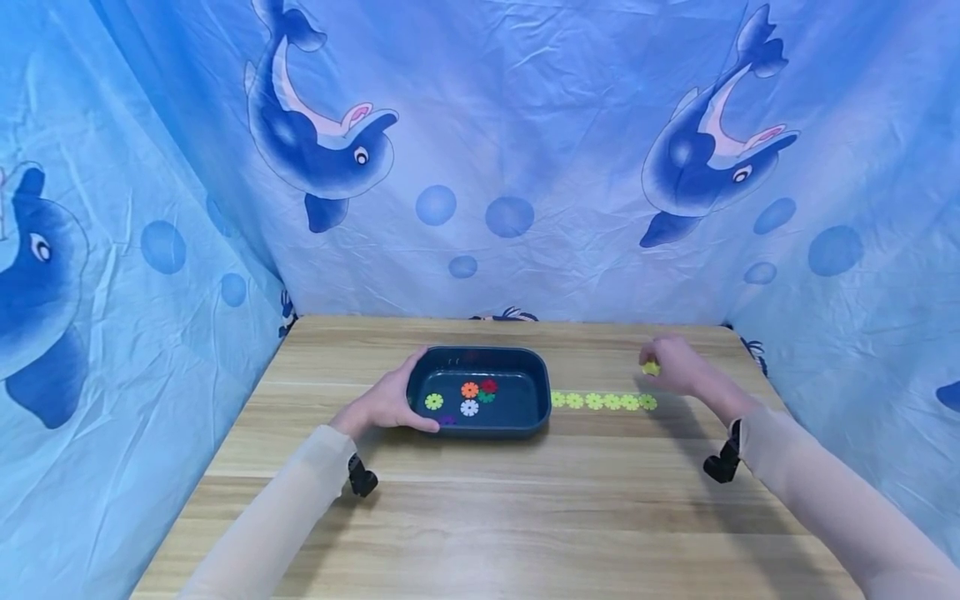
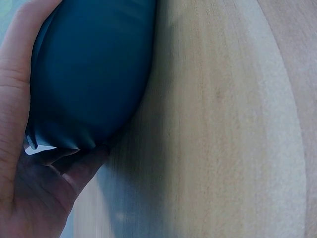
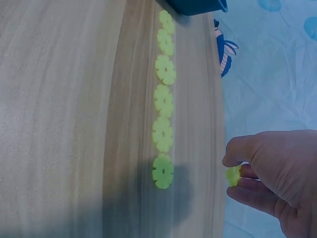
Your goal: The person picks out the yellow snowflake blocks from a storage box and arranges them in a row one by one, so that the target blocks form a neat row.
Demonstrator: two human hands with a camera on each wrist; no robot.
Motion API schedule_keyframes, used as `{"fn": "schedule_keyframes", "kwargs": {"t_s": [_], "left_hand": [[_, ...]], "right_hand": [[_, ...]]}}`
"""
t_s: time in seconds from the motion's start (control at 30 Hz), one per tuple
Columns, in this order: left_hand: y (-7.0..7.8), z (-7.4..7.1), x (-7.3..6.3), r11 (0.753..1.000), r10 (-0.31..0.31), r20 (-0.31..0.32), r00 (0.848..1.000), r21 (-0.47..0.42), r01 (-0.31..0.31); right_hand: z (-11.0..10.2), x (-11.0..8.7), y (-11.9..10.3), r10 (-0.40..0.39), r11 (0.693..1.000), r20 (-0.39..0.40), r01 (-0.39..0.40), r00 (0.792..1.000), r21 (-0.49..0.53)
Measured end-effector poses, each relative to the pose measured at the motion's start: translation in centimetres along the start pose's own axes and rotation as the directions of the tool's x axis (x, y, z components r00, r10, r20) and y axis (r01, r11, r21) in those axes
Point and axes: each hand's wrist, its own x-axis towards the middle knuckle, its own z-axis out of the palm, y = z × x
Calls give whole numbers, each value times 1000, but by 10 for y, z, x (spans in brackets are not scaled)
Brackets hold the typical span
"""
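Note:
My left hand grips the left end of a dark blue rectangular tray, its thumb over the near rim and its fingers under or behind the end wall. Loose in the tray lie flower-shaped plastic discs: a yellow-green one, an orange one, a white one, and red, green and purple ones. My right hand pinches another yellow-green flower disc above the table. Just below and left of that hand, the row of yellow-green flower discs runs rightward from the tray's right side.
The wood-grain table carries everything. A blue cloth with printed dolphins hangs behind the table and along both sides. Black wrist cameras are strapped to both forearms. The right arm casts a shadow across the table.

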Motion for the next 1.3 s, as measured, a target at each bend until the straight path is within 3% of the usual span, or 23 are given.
{"fn": "schedule_keyframes", "kwargs": {"t_s": [0.23, 0.63, 1.07, 1.3], "left_hand": [[2, 1, -1, 1000, -4, 3, 1000, -6, 4], [2, 1, 0, 1000, -1, 3, 1000, -5, 1], [0, 3, -1, 1000, 5, 2, 1000, -6, -5], [-1, 2, 0, 1000, 8, -2, 1000, -4, -8]], "right_hand": [[5, -8, 5, 0, 1000, -4, 0, 1000, 24], [17, -17, 18, 68, 997, 31, -69, 997, 27], [30, -25, 25, 17, 1000, 12, -17, 1000, -13], [32, -28, 23, 46, 999, 46, -46, 998, -13]]}}
